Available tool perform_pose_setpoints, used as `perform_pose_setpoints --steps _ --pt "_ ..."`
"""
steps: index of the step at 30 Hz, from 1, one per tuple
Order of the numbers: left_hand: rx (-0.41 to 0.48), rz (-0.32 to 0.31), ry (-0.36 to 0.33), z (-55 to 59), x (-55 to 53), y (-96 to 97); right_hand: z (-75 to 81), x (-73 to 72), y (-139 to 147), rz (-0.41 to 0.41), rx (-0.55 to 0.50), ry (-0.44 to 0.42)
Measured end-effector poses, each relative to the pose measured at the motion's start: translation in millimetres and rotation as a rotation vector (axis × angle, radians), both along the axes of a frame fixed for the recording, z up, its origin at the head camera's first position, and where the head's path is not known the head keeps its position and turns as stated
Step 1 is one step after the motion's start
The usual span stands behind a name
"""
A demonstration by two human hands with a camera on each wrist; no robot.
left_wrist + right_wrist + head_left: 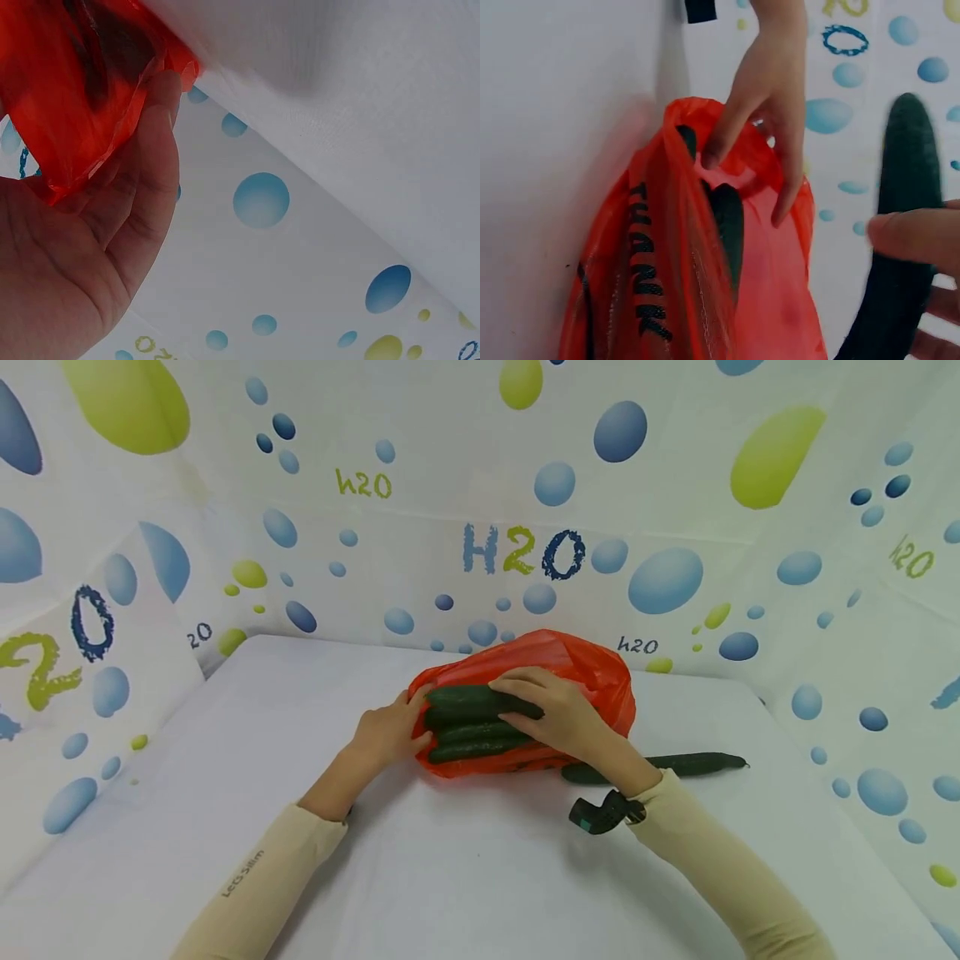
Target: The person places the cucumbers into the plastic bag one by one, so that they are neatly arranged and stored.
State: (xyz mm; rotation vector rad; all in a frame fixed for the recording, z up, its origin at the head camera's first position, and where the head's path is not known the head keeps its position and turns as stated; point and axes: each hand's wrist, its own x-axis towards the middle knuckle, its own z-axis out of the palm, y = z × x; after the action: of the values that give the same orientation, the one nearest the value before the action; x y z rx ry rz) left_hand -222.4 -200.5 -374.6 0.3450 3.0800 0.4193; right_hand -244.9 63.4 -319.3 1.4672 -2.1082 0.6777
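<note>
In the head view, a red plastic bag lies on its side with several dark green cucumbers in its mouth. My right hand grips one cucumber from above, over the others. The right wrist view shows this held cucumber outside the bag, with the thumb across it. At the left end of the bag, my left hand holds the rim, thumb and fingers apart. The left wrist view has its fingers curved along the red plastic; some fingertips are hidden.
One more cucumber lies on the white table, right of the bag and partly behind the right forearm. A black strap device hangs at the right wrist. A patterned cloth stands behind and at both sides.
</note>
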Motion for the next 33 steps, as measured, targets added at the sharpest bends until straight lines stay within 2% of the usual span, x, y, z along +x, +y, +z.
perform_pose_setpoints --steps 4,10,14,19,27,33 --pt "0.005 0.0 0.012 0.0 -0.8 0.6 1.8 0.6 2.6 -0.071 0.17 -0.006" --pt "0.012 -0.004 -0.002 0.2 0.1 1.7 -16.2 -9.0 7.4 -0.166 0.28 -0.168" --pt "0.005 -0.004 -0.022 -1.3 1.4 2.4 -28.1 -13.4 7.6 -0.214 0.299 -0.271" --pt "-0.001 0.0 0.004 -2.8 0.2 1.7 -35.0 -17.6 0.8 -0.258 0.306 -0.33" --pt "0.02 0.0 -0.017 -5.9 0.7 4.0 -54.6 -18.7 -4.5 -0.291 0.332 -0.376" --pt "0.005 0.005 0.008 -1.4 1.1 2.8 -51.4 -19.0 -7.3 -0.309 0.319 -0.398"
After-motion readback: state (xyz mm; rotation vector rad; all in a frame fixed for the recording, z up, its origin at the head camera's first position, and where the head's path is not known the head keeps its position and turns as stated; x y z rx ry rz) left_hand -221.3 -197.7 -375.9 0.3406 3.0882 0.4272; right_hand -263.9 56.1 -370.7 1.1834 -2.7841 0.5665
